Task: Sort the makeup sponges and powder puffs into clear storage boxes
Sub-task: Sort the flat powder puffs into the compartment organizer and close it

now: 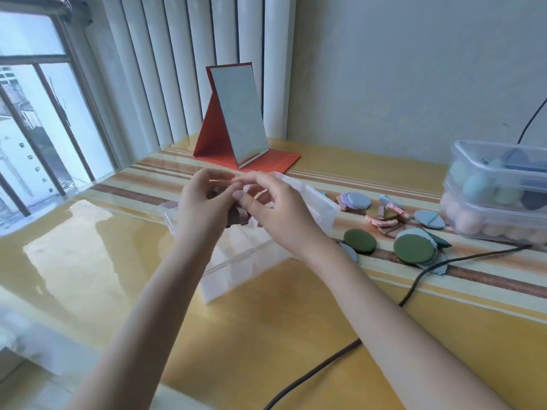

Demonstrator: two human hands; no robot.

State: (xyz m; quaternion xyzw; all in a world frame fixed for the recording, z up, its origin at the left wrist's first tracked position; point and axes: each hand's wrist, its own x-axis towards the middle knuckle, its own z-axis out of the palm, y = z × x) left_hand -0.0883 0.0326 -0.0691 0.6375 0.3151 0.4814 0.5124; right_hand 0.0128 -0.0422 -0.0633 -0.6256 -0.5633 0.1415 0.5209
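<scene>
Holding both hands over the open clear box [310,202], I see my left hand [201,202] and right hand [275,208] pinching a brown puff [236,216] between curled fingers; loose puffs [411,250] lie right, beside 2 stacked boxes [500,196].

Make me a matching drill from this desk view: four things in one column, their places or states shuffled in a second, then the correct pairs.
Things
1. standing mirror
2. stacked lidded boxes
3. green round puffs
4. open clear box

Places or states
A. loose on the striped cloth, right of the hands
B. under both hands, mid-table
C. at the right edge, filled with egg-shaped sponges
D. upright at the back, on a red folding stand

Pairs: 1-D, 2-C, 3-A, 4-B
</scene>
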